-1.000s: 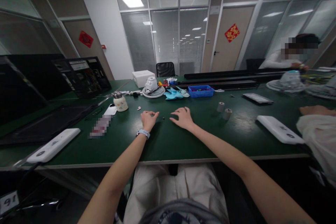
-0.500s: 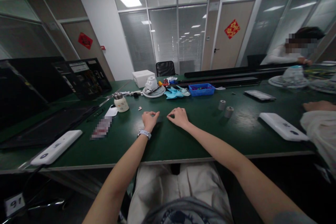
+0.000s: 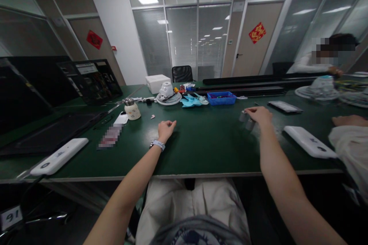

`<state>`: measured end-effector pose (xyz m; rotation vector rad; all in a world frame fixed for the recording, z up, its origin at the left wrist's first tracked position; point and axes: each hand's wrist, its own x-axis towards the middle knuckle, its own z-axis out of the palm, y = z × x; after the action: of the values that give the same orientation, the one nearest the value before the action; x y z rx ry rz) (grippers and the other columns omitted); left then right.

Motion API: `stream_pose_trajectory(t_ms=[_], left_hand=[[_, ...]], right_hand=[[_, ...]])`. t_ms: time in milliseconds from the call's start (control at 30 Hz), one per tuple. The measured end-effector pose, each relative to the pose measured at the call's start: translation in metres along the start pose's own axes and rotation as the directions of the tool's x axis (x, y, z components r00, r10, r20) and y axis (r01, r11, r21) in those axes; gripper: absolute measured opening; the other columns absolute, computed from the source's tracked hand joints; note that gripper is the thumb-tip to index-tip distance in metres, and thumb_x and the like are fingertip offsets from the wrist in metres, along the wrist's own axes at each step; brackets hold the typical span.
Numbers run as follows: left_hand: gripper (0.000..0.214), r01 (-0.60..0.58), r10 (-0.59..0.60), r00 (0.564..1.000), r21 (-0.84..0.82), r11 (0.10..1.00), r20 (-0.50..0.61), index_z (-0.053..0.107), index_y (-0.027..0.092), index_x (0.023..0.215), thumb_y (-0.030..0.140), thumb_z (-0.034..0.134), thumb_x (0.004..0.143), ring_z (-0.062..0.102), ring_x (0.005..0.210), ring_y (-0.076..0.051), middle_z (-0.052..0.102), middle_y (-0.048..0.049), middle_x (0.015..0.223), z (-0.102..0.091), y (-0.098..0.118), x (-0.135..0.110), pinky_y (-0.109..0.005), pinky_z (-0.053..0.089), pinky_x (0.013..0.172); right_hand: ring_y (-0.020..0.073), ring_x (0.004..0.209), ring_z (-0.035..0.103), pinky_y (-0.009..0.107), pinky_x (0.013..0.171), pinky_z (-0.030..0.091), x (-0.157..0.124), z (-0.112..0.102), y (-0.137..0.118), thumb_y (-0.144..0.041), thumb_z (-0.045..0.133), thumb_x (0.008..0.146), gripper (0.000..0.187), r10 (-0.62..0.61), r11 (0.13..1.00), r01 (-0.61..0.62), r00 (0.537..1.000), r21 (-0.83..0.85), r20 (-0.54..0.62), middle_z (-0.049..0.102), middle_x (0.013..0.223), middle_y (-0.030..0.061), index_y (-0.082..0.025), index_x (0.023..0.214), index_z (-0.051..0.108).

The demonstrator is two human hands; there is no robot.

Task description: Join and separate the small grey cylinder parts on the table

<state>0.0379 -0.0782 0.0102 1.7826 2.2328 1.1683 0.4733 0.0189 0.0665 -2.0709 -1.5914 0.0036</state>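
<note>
The right hand [image 3: 261, 115] partly hides two grey cylinders [image 3: 248, 124], its grip unclear; the pixelated patch [image 3: 110, 137] at nine o'clock of the left hand [image 3: 165, 130] is unreadable.

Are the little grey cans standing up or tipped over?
Upright: both small grey metal cylinders stand on end by the right hand.

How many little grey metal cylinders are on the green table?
2 little grey metal cylinders stand side by side at the fingertips of the right hand: one farther, one nearer. The hand partly covers them; more might hide.
</note>
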Motion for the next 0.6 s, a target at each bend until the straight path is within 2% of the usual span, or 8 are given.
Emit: stream_pose_trajectory(t_ms=[200,367,533,600], left_hand=[[0.042,0.008,-0.008,1.000,-0.040,0.999,0.011,0.073,0.020,0.070,0.049,0.048,0.087,0.064,0.078,-0.021,0.070,-0.0061,0.067,0.002,-0.002,0.001,-0.029,0.042,0.071],[0.042,0.008,-0.008,1.000,-0.036,0.999,0.012,0.074,0.020,0.071,0.049,0.048,0.088,0.065,0.077,-0.022,0.070,-0.0064,0.068,0.002,-0.002,0.001,-0.029,0.042,0.071],[0.041,0.008,-0.007,1.000,-0.032,0.999,0.017,0.074,0.020,0.070,0.048,0.049,0.088,0.065,0.078,-0.022,0.070,-0.0067,0.070,0.001,-0.001,0.000,-0.029,0.042,0.072],[0.042,0.000,0.001,1.000,-0.027,1.000,0.007,0.074,0.020,0.070,0.048,0.048,0.088,0.065,0.080,-0.022,0.071,-0.0073,0.072,0.001,-0.001,0.001,-0.030,0.042,0.072]], right_hand=[[0.0277,0.095,0.064,0.037,0.081,0.048,-0.002,0.008,-0.009,-0.043,0.061,0.085,0.031,0.075,0.997,-0.074,0.996,0.022,-0.042,0.070,0.106,0.0125,-0.026,0.106,0.075],[0.0278,0.094,0.066,0.037,0.080,0.050,-0.003,0.014,-0.008,-0.040,0.062,0.084,0.031,0.089,0.994,-0.085,0.994,0.069,-0.063,0.070,0.102,0.0157,-0.022,0.105,0.076],[0.0317,0.099,0.064,0.042,0.082,0.051,0.000,0.018,-0.007,-0.045,0.064,0.081,0.032,0.159,0.983,-0.157,0.987,0.098,-0.016,0.068,0.108,0.0164,-0.025,0.102,0.076],[0.0321,0.103,0.063,0.043,0.085,0.050,0.002,0.015,-0.003,-0.049,0.065,0.079,0.038,0.169,0.975,-0.168,0.986,0.144,0.009,0.067,0.113,0.0158,-0.025,0.106,0.075]])
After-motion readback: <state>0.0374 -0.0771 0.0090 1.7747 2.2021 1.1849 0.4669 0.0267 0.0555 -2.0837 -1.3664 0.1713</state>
